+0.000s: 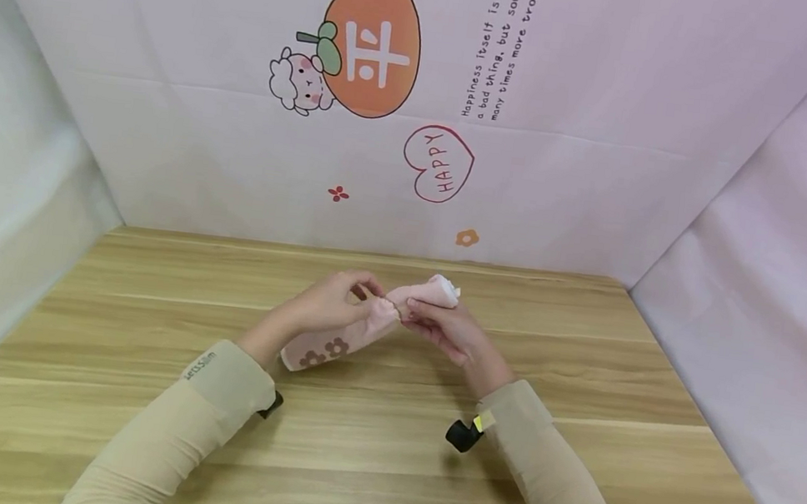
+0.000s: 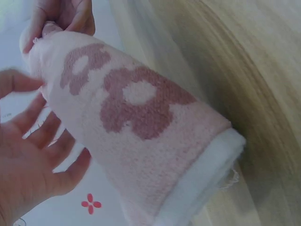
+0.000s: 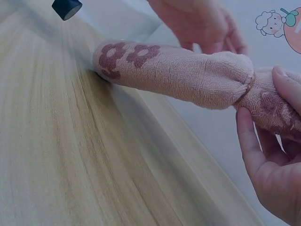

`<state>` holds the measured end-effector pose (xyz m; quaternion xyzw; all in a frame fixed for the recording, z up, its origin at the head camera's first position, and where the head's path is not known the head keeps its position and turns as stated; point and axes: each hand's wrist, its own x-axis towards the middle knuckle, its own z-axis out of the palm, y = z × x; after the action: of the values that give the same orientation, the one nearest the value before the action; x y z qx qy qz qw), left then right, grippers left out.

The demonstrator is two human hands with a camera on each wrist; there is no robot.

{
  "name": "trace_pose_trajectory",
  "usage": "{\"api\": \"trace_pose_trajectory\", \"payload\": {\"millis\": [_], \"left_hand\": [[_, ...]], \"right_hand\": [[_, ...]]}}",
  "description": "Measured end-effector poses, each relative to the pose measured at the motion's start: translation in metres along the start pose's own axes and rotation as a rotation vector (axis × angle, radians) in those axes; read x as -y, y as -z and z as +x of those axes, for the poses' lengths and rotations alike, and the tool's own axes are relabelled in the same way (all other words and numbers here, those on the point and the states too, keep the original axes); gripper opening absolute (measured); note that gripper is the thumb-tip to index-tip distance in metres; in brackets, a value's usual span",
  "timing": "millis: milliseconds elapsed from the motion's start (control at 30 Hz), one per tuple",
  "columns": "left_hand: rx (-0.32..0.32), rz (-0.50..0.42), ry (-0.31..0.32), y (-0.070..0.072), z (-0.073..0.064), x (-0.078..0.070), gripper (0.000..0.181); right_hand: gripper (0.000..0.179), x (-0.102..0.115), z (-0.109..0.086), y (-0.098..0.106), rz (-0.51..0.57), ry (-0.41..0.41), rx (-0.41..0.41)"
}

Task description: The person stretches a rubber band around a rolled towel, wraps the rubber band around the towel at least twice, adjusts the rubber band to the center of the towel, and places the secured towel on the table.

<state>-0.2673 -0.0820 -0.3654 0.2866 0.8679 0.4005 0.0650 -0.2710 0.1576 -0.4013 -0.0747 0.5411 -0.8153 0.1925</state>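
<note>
A rolled pink towel point(image 1: 355, 334) with darker flower patterns is held above the table, slanting from lower left to upper right. A thin brown band point(image 3: 245, 89) cinches it into a narrow waist. My right hand point(image 1: 450, 329) grips the towel just beside this waist, thumb on one side and fingers on the other. On the opposite side of the band, my left hand point(image 1: 322, 301) has its fingers loosely spread, and a fingertip reaches the towel's edge in the left wrist view. White layers show at the roll's end point(image 2: 202, 179).
Below the hands is a wood-grain table point(image 1: 362, 465). A white printed backdrop point(image 1: 569, 197) rises at its far edge, with white cloth walls at both sides. Black wrist devices point(image 1: 462, 436) hang beneath both sleeves.
</note>
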Motion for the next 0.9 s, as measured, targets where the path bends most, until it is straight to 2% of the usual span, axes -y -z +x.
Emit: {"api": "trace_pose_trajectory", "payload": {"millis": [100,167,267,367,700,900], "left_hand": [[-0.097,0.051,-0.084,-0.003,0.004,-0.007,0.012],[-0.146,0.151,-0.159,-0.006,0.007,-0.012,0.007],[-0.184,0.313,-0.236,-0.010,0.009,-0.018,0.005],[-0.182,0.406,-0.268,-0.013,0.008,-0.020,0.007],[-0.116,0.528,-0.319,-0.009,0.005,-0.025,0.009],[-0.123,0.585,-0.407,-0.009,0.007,-0.024,0.010]], "right_hand": [[0.019,0.000,0.000,0.000,-0.007,0.005,-0.008],[0.019,0.000,0.000,0.000,-0.017,0.009,-0.012],[0.019,0.000,0.001,0.000,-0.036,0.010,-0.017],[0.019,0.000,0.001,0.000,-0.051,0.004,-0.019],[0.026,0.000,0.001,0.001,-0.061,0.014,-0.011],[0.025,0.001,0.001,0.003,-0.078,0.005,-0.013]]}}
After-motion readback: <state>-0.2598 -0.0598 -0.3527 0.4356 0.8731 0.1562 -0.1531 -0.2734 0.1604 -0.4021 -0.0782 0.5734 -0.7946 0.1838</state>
